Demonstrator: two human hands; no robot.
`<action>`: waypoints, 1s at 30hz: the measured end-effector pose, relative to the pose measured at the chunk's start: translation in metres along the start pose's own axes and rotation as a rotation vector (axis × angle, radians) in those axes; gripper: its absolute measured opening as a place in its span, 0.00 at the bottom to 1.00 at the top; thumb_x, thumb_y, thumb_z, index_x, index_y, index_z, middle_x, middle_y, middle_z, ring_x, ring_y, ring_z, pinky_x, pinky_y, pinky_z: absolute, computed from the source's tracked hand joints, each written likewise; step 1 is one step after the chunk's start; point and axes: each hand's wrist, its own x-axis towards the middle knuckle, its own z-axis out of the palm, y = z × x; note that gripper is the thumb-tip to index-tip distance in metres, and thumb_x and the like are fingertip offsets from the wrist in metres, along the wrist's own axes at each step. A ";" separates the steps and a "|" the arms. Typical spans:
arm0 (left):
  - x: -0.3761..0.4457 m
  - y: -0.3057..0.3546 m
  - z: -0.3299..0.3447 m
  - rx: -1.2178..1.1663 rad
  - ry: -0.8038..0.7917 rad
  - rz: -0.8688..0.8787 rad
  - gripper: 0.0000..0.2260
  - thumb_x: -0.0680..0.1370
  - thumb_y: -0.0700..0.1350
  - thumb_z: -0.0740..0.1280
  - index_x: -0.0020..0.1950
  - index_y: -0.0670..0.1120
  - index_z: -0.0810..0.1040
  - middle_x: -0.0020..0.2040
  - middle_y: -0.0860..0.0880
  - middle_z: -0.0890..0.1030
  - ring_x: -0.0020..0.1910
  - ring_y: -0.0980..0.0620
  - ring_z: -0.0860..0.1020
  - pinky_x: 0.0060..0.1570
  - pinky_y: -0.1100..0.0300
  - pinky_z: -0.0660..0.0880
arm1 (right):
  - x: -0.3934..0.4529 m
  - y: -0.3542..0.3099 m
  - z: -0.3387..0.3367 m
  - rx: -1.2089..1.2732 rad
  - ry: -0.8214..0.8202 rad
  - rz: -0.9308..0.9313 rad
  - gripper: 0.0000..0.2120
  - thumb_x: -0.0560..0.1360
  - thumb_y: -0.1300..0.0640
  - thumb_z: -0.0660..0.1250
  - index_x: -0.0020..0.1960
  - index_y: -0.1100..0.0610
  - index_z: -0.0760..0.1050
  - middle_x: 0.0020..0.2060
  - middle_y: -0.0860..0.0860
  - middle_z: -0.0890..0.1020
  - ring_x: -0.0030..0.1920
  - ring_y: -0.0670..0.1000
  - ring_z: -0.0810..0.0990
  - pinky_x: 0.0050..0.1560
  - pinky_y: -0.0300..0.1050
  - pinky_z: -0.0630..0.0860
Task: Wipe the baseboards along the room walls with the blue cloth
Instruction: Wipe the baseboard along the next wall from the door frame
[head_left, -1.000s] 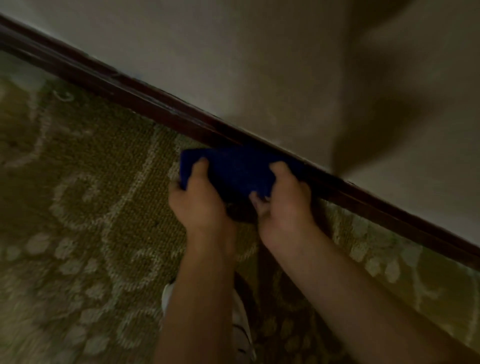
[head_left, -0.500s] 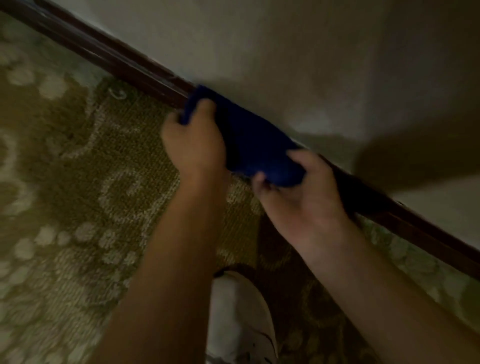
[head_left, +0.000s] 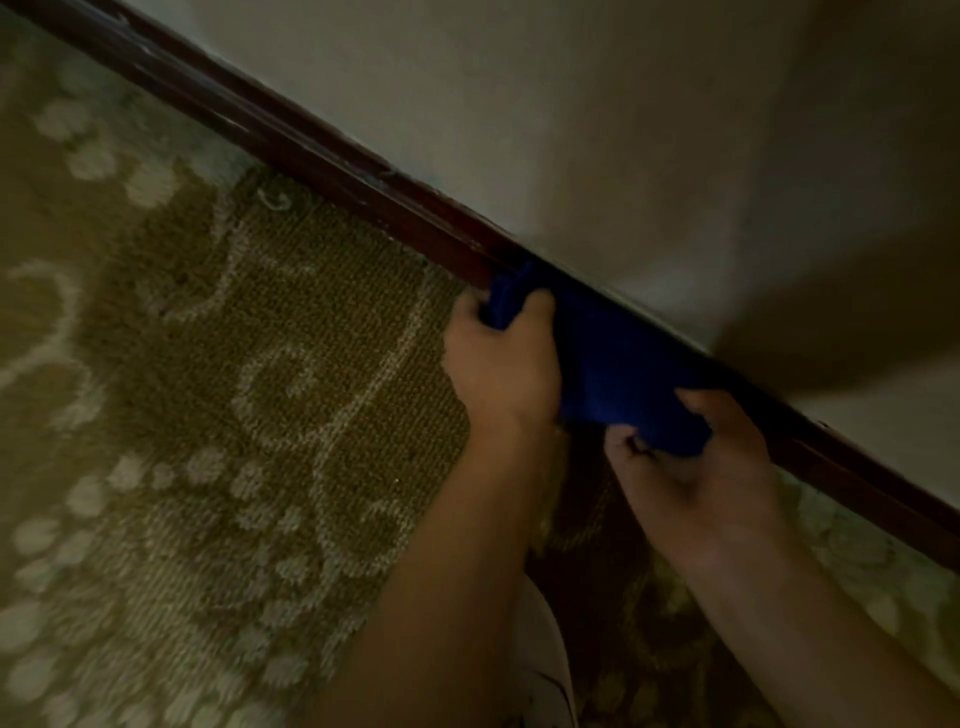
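Fingers (head_left: 535, 306) of our left hand (head_left: 501, 364) and right hand (head_left: 696, 457) pinch the blue cloth (head_left: 618, 379), pressed against the baseboard (head_left: 311, 150) — we judge mid-wipe; next, slide it along the baseboard, keeping pressure.

Patterned olive carpet (head_left: 218, 415) covers floor, meets dark baseboard (head_left: 311, 150); white shoe (head_left: 545, 649) on it.

blue cloth (head_left: 618, 374): bunched, pressed on baseboard | baseboard (head_left: 322, 150): dark, seemingly reddish-brown, runs diagonally
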 end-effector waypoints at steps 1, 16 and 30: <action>0.010 0.010 -0.006 -0.003 0.048 0.035 0.06 0.76 0.43 0.71 0.44 0.48 0.74 0.45 0.44 0.82 0.47 0.42 0.83 0.48 0.45 0.83 | -0.001 0.007 0.005 -0.129 0.021 -0.050 0.07 0.73 0.58 0.68 0.49 0.53 0.73 0.48 0.53 0.77 0.43 0.49 0.77 0.45 0.43 0.76; -0.005 -0.010 0.007 0.112 -0.017 0.082 0.05 0.79 0.45 0.68 0.48 0.49 0.72 0.45 0.48 0.80 0.45 0.47 0.81 0.48 0.47 0.82 | 0.002 -0.004 -0.005 0.077 0.014 -0.123 0.12 0.79 0.61 0.60 0.37 0.54 0.68 0.25 0.49 0.74 0.23 0.46 0.71 0.26 0.35 0.70; 0.053 0.040 -0.038 -0.219 0.005 0.026 0.11 0.77 0.45 0.71 0.59 0.47 0.77 0.53 0.44 0.85 0.49 0.46 0.86 0.50 0.46 0.83 | 0.013 0.032 0.057 -0.157 -0.133 -0.021 0.06 0.77 0.59 0.65 0.53 0.55 0.77 0.49 0.54 0.81 0.46 0.51 0.80 0.37 0.41 0.75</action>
